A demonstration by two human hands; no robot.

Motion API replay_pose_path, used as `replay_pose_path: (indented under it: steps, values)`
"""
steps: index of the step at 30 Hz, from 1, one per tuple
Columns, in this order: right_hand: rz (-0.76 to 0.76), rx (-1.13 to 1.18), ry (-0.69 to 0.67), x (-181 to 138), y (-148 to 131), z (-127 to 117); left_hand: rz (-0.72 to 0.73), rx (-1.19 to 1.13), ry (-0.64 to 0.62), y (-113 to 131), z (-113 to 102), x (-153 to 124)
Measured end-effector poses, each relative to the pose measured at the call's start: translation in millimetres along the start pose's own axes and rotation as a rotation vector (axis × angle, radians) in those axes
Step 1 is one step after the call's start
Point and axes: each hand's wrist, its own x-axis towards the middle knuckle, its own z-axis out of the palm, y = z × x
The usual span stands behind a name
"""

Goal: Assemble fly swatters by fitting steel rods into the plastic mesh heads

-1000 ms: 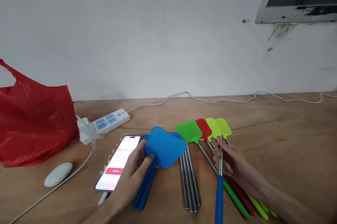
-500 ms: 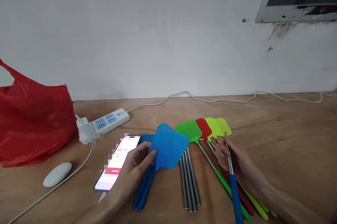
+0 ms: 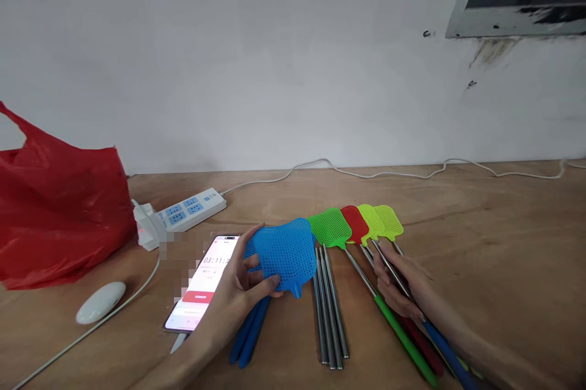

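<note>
My left hand (image 3: 245, 286) grips a loose blue fly swatter head (image 3: 288, 256), thumb in front and fingers behind, its short socket pointing down. Between the fingers of my right hand (image 3: 405, 283) lies a swatter handle with a metal rod and a blue grip (image 3: 446, 347), slanting with its rod end toward the upper left. Head and handle are apart. Under my left hand are blue handle grips (image 3: 249, 335) and part of another blue head, mostly covered. Several metal rods (image 3: 330, 317) lie side by side between my hands.
Assembled swatters lie fanned at the right: green (image 3: 330, 228), red (image 3: 354, 223) and yellow (image 3: 389, 223). At the left are a lit phone (image 3: 201, 286), a power strip (image 3: 192, 210), a white mouse-shaped object (image 3: 101, 303) and a red plastic bag (image 3: 64, 219). A white cable (image 3: 379, 176) runs along the wall.
The blue head has turned in my left hand, its socket now pointing more to the right. In my right hand the handle has tilted from near upright to slanting, grip end swung right.
</note>
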Motion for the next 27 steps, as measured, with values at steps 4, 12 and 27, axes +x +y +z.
replay_pose_path:
  steps: [4,12,27]
  values:
    - [0.030,0.012,0.057,-10.9,-12.4,10.9,-0.017,0.034,0.014,2.3,2.0,-1.6]
    - [0.016,-0.118,0.107,-15.1,-18.4,18.8,-0.030,-0.027,0.068,-2.2,2.9,0.1]
    - [0.106,-0.213,-0.102,-19.9,-8.4,12.2,-0.041,-0.206,0.040,0.2,6.1,1.1]
